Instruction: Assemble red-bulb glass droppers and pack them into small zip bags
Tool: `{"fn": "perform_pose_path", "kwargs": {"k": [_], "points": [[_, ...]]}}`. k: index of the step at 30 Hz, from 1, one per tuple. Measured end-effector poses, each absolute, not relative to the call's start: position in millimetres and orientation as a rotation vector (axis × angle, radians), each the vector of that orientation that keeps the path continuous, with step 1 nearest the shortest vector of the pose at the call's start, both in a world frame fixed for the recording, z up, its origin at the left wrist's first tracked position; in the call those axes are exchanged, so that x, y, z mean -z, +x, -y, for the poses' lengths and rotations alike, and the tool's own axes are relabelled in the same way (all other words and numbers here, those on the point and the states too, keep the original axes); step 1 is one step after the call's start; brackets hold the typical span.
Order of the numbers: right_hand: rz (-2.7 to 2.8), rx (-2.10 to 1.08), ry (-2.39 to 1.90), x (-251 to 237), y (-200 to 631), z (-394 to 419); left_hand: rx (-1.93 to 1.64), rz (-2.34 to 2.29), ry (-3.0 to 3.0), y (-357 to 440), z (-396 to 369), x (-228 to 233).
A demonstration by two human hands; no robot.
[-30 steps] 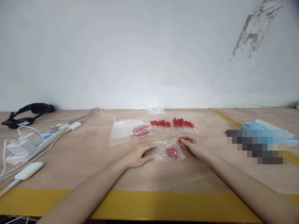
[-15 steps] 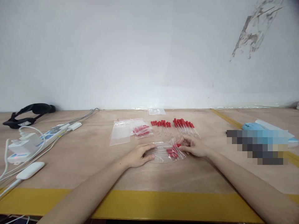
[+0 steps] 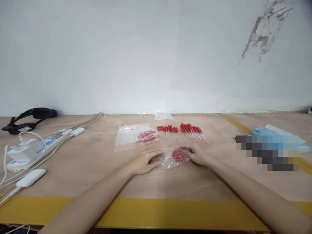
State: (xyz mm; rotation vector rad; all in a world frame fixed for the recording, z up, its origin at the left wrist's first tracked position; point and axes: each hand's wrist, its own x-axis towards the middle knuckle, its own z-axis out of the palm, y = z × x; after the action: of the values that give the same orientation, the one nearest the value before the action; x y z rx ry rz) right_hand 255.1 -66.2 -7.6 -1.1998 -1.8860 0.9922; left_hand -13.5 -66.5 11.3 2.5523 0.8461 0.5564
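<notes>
Clear plastic, a small zip bag [image 3: 170,157], lies on the wooden desk [image 3: 97,169] between both hands, near the front edge. It holds a cluster of red-capped droppers [image 3: 177,155] bunched toward its right end. The left hand [image 3: 143,162] lies flat on the bag's left end, fingers spread and pressing it down, gripping nothing. The right hand [image 3: 198,154] is at the bag's right end, fingers drawn narrow against the plastic there; whether they pinch the bag's edge or merely touch it I cannot tell.

Risk, as I judge it: the film is thin and slippery, so if the right end is lifted or tugged while it is not closed, the droppers could slide out onto the desk. Pressing hard on the bag could also bend the thin stems inside.

Behind, two loose rows of droppers [image 3: 181,131] lie side by side, unbagged, just beyond the right hand. To their left sits a filled bag [image 3: 148,136] with red caps showing through, touching a flat empty bag [image 3: 124,139]. Another small clear bag [image 3: 162,116] lies by the wall; its contents are too faint to tell.
</notes>
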Motion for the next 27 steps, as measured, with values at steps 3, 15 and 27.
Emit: {"fn": "perform_pose_path", "kwargs": {"k": [3, 15, 27], "points": [[1.896, -0.942, -1.312, 0.5, 263.9, 67.1, -0.569, -0.842, 2.541, -14.2, 65.8, -10.6], [1.817, -0.181, -1.925, -20.8, 235.8, -17.2, -0.537, -0.823, 2.505, -14.5, 64.7, -10.7], [1.746, -0.212, -2.008, -36.0, 230.2, -21.7, -0.534, -0.802, 2.527, -15.5, 63.8, -9.2]]}}
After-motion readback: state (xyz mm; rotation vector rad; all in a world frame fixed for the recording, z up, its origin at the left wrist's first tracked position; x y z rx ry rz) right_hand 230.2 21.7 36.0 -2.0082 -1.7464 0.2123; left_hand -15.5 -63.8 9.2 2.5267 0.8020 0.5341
